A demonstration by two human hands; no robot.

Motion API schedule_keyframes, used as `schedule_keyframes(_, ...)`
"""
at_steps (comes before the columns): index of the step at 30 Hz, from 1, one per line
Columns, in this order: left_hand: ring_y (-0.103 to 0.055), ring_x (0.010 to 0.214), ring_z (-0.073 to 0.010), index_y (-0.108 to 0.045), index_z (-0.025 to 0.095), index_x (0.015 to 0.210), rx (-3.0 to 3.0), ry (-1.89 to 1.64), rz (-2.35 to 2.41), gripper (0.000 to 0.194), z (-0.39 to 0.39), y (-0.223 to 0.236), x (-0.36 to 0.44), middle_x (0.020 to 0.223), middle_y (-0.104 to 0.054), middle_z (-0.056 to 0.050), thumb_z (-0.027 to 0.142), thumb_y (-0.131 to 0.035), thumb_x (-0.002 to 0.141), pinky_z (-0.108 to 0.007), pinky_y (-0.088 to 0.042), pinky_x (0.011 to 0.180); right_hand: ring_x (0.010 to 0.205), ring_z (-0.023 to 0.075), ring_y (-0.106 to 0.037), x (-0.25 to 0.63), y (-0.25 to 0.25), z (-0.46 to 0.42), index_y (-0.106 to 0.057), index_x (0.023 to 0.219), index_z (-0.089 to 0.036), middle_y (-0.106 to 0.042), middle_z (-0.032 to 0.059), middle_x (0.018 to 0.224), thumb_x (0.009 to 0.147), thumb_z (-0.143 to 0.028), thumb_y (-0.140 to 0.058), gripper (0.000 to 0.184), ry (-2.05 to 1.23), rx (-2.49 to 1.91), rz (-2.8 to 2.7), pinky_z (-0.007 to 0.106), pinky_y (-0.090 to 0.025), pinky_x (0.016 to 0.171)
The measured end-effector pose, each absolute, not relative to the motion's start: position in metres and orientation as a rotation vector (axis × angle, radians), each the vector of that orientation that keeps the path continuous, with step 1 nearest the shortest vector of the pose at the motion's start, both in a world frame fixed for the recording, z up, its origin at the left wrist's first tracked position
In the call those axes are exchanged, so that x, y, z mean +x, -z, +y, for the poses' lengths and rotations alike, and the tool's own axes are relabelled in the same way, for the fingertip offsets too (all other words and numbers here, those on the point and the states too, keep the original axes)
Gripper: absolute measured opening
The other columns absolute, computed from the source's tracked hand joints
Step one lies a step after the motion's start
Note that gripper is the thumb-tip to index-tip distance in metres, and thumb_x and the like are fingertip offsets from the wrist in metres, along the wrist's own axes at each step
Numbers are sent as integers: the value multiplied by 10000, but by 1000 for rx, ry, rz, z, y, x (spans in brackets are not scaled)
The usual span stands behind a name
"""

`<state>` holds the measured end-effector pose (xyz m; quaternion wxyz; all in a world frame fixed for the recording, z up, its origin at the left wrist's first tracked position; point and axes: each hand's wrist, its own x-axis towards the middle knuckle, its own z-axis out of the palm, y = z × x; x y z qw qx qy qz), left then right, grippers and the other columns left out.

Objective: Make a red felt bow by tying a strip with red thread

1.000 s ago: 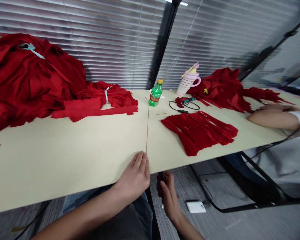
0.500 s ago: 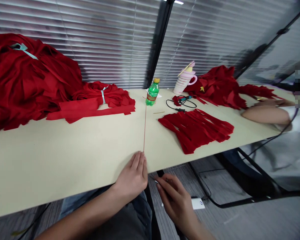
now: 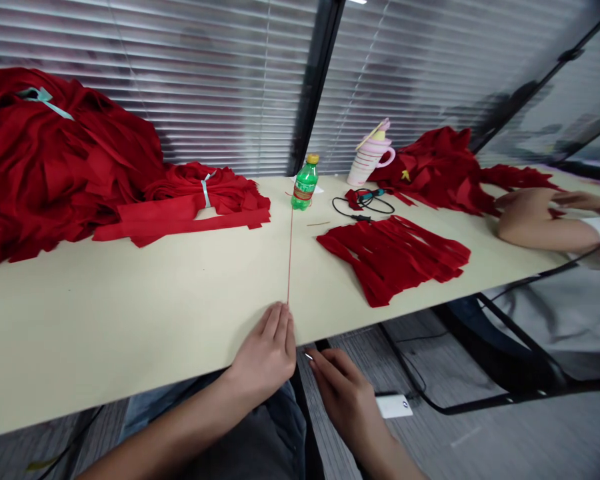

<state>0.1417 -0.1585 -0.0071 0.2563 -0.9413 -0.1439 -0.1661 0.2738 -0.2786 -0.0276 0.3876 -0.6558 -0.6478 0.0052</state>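
Left hand (image 3: 263, 357) sits at the edge of the tabletop (image 3: 130, 320), fingers curled, right on the near end of a red thread (image 3: 289, 260). Can't tell if it's pinching the thread or just pressing it down. Thread runs straight to the base of a green bottle (image 3: 304, 187). Right hand (image 3: 343, 400) is below the edge, narrow pinch on a small metal tip (image 3: 308, 356), rest of that item hidden. Risks: thread slips from the left hand and goes slack; a hard pull tips the bottle; the tip snags or cuts the thread. Red cloth strips (image 3: 393, 257) lie right of the thread. Co-worker's hand (image 3: 527, 213) is further right.
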Motion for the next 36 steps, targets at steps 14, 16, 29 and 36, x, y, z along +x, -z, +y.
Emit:
schedule_keyframes(14,-566,1150,-252,-601,44,1121,-2541,442,-401,458,-158,5,143,1189,-620,-174,373,-657,808,-393,-451,968,666,123,-612,274,33,-281,-615,1084,-148,-590,74,834,942,-152,-410,250,107,-1732,-1714,204,-524,616)
schedule_keyframes(16,-566,1151,-252,-602,41,1119,-2544,444,-402,458,-159,5,143,1188,-621,-175,368,-661,805,-390,-450,969,669,122,-614,275,33,-281,-618,1077,-140,-594,75,824,944,-159,-405,251,128,-1721,-1711,200,-526,624)
schedule_keyframes(29,-559,1158,-258,-593,29,1128,-2564,430,-399,429,-158,4,143,1194,-615,-185,345,-621,839,-395,-452,968,703,128,-632,279,46,-279,-621,1086,-150,-619,82,830,923,-149,-454,234,193,-1652,-1695,199,-538,624)
schedule_keyframes(36,-561,1154,-258,-596,36,1120,-2559,447,-398,404,-158,5,143,1188,-619,-182,337,-607,851,-409,-456,963,681,115,-622,283,46,-281,-604,1114,-154,-608,73,835,913,-117,-453,254,172,-1663,-1690,197,-536,626)
